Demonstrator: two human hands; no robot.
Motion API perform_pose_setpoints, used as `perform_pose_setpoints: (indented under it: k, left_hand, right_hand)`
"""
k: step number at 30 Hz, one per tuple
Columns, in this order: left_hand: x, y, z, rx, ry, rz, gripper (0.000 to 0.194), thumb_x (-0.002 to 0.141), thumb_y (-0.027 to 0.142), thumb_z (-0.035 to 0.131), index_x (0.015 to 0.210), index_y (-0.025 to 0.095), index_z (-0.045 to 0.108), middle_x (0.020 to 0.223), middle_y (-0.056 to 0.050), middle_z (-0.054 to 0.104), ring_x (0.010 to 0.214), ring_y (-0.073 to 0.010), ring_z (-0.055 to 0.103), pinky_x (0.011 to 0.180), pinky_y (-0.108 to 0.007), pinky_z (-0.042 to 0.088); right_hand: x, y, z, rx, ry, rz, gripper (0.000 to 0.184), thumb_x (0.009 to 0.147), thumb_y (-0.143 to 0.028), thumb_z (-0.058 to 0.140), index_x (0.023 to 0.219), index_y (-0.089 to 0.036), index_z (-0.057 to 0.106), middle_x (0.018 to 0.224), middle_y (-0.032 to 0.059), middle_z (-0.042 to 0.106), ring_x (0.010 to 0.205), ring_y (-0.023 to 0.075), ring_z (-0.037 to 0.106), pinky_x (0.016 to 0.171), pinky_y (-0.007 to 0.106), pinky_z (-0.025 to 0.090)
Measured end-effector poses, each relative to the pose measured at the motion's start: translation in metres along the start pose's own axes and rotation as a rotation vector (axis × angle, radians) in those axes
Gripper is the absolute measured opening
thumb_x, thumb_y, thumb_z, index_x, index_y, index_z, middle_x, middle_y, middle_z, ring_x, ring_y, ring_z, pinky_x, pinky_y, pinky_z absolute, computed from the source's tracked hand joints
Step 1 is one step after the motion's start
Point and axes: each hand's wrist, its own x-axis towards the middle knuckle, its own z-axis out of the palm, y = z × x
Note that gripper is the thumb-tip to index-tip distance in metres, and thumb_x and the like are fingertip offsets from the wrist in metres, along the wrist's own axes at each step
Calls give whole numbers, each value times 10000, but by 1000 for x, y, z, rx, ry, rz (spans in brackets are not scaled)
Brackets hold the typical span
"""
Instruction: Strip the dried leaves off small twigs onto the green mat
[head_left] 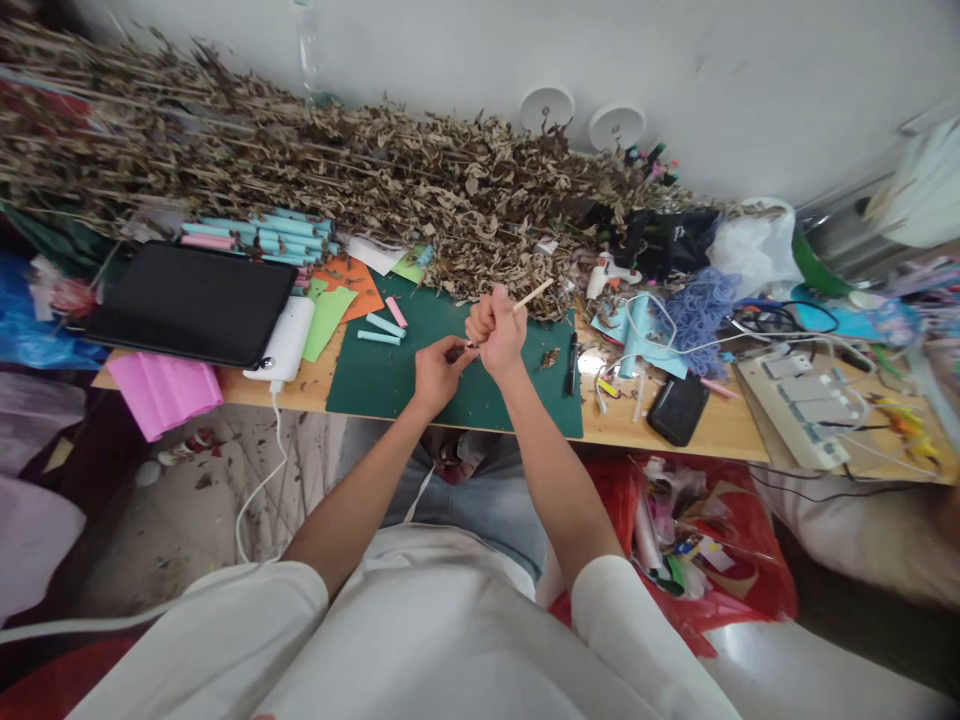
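Observation:
My right hand is closed in a fist round a thin wooden stick, whose pale end sticks out at the upper right. Close beside it, my left hand has its fingertips pinched together. A small thing sits between the two hands, too small to make out. Both hands are above a green cutting mat. On the mat's left part lie light blue paper rolls and a pink paper roll. A piece of dried leaf and a black pen lie right of my hands.
Dried leafy stalks are heaped along the wall. To the left are a black tablet, a white power bank and stacked blue rolls. Rightward lie a glue gun, a phone and a power strip.

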Motion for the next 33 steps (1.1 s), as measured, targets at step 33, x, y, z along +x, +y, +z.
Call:
perform_pose_setpoints:
  k: [33]
  left_hand:
    - [0, -2, 0, 18, -4, -4, 204, 804, 365, 702, 780, 163, 718, 614, 31, 625, 546, -96, 481, 573, -216, 370]
  right_hand:
    - [-2, 3, -1, 8, -30, 36, 678, 838, -764, 468, 489, -234, 231, 436, -94, 159, 369, 56, 135, 360, 230, 140]
